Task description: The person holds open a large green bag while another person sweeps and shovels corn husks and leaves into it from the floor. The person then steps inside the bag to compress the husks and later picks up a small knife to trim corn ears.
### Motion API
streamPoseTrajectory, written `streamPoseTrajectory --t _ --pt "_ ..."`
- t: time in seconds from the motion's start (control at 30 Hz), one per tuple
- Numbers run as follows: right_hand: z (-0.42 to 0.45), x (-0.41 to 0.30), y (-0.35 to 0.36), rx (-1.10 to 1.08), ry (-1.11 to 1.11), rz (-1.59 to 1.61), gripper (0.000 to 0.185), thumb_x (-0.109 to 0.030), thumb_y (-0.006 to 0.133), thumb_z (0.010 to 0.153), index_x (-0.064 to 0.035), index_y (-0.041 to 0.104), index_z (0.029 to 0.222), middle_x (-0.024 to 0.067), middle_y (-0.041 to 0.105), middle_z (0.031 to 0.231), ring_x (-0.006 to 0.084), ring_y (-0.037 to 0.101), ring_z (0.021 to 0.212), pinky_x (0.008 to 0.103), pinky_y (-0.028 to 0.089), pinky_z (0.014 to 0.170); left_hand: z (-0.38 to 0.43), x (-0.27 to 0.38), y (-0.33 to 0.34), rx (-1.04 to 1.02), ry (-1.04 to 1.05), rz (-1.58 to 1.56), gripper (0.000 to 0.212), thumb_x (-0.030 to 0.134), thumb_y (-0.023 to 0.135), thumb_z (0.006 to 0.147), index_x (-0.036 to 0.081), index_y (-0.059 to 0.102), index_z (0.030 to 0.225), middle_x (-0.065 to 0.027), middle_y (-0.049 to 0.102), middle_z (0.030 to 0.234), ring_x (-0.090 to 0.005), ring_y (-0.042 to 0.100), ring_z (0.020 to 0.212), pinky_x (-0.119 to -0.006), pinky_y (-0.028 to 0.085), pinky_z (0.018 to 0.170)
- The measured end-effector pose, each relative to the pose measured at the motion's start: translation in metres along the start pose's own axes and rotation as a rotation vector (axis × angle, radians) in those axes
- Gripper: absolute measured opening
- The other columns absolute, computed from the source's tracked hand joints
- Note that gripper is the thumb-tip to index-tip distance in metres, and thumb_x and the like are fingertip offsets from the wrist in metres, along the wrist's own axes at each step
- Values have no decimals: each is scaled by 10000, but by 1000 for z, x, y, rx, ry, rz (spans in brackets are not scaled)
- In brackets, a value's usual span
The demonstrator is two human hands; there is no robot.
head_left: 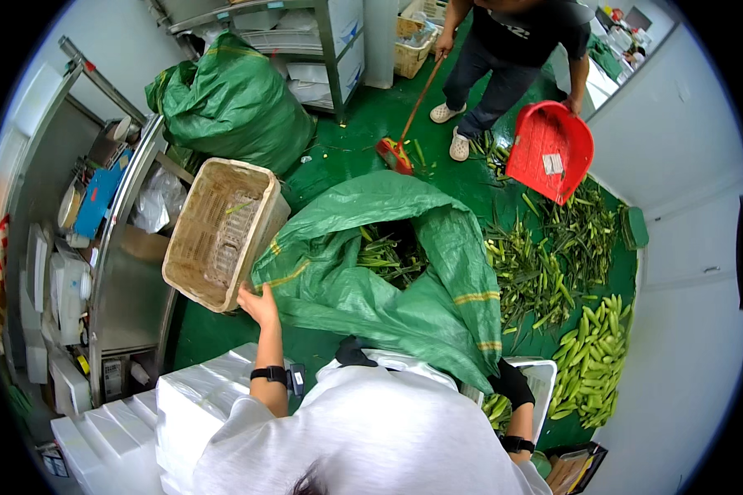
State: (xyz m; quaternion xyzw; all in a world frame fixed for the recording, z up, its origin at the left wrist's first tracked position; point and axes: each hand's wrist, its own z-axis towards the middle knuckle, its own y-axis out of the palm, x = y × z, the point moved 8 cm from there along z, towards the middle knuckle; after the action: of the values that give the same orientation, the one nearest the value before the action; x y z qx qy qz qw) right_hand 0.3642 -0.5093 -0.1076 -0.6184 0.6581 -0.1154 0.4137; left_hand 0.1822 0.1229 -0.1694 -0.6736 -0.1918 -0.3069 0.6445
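Note:
A large green woven sack (378, 309) lies before me with its mouth spread wide, leafy green trimmings (387, 257) inside. My left hand (260, 306), bare, is at the near corner of a tan plastic crate (213, 284), beside the sack's left edge; whether it grips anything is unclear. The crate is tilted and holds a bit of green scrap. In a black glove, my right hand (511, 383) is closed on the sack's right edge, over a white crate (545, 383) partly filled with green produce. A small black item (351, 352) shows at the sack's near edge.
A person (501, 55) beyond the sack holds a broom (421, 99) and a red dustpan (548, 148). Trimmings (532, 278) and a pile of green vegetables (594, 359) lie right. A full green sack (229, 105), steel shelving (130, 204) and white foam boxes (192, 396) stand left.

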Motion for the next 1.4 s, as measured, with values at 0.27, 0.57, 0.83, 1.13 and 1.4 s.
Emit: streamPoseTrajectory --t 0.27,0.57,0.83,1.13,1.4 --pt "5 -13 -9 -10 -79 -107 559 -260 626 698 -58 444 1187 207 558 1063 364 525 988 409 430 829 -71 -49 44 -469 -454 -303 690 225 642 721 74 277 1287 -176 383 1211 -315 455 1037 -422 409 835" --pt "11 -31 -20 -5 -73 -163 502 -292 617 702 -67 505 1137 182 575 1047 348 541 972 403 438 813 -99 -46 51 -767 -662 -686 355 125 438 795 93 480 1146 -64 582 947 -210 567 829 -382 452 726" --pt "22 3 2 -21 -66 -139 529 -316 607 706 -54 496 1152 194 558 1082 342 525 1010 401 429 832 -85 -26 36 -862 -617 -702 403 101 449 762 90 487 1164 -53 590 940 -200 574 813 -377 451 729" --pt "17 0 11 50 -32 -58 533 -324 610 702 -73 497 1159 185 570 1064 339 536 997 398 433 834 -83 5 16 -863 -530 -608 369 103 458 769 65 508 1132 -50 594 928 -177 574 802 -348 457 699" --pt "30 24 36 57 -68 -18 549 -339 618 694 -83 497 1164 188 569 1059 343 537 987 401 441 820 -84 5 15 -865 -517 -573 324 101 445 786 69 533 1096 -34 597 910 -163 572 782 -341 457 696"
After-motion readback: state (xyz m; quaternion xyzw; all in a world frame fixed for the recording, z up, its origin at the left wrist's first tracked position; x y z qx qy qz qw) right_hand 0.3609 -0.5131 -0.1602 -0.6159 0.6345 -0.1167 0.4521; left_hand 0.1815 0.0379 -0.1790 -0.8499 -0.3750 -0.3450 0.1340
